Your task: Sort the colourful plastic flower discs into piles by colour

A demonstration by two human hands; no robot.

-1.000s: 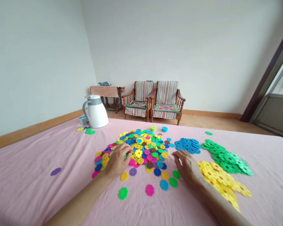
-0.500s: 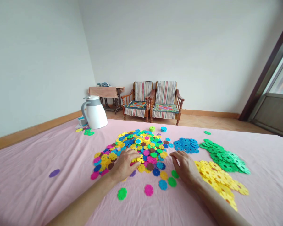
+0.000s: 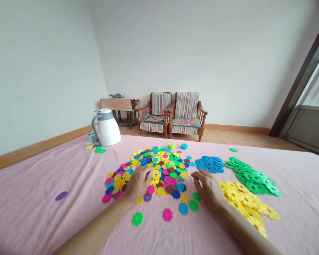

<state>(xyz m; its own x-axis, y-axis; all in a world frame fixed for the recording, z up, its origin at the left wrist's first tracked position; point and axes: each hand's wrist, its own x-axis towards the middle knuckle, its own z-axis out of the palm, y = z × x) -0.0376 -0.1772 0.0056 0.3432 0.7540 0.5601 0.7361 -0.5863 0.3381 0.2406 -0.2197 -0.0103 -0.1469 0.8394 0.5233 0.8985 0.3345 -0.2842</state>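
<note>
A mixed heap of flower-shaped plastic discs (image 3: 172, 174) in many colours lies at the middle of the pink cloth. My left hand (image 3: 138, 182) is over the heap's near left side, fingers curled inward; whatever they hold, if anything, is hidden. Beside its fingertips are a yellow disc (image 3: 156, 175) and a pink disc (image 3: 151, 190). At the heap's right edge my right hand (image 3: 207, 186) is closed, thumb and fingers bent toward each other, their contents hidden from me. Close to it lie blue discs (image 3: 210, 164), yellow discs (image 3: 244, 200) and two loose green discs (image 3: 194, 205).
Green discs (image 3: 255, 178) are piled further right. A white jug (image 3: 108, 130) stands at the back left, with a few discs (image 3: 99, 149) before it. Single discs, one purple (image 3: 61, 196), lie about the cloth (image 3: 37, 219). Two armchairs (image 3: 187, 109) stand beyond the table.
My left hand has drawn back a little to the left and its fingers have curled in. More of the pink and yellow discs beside it shows. My right hand has hardly moved.
</note>
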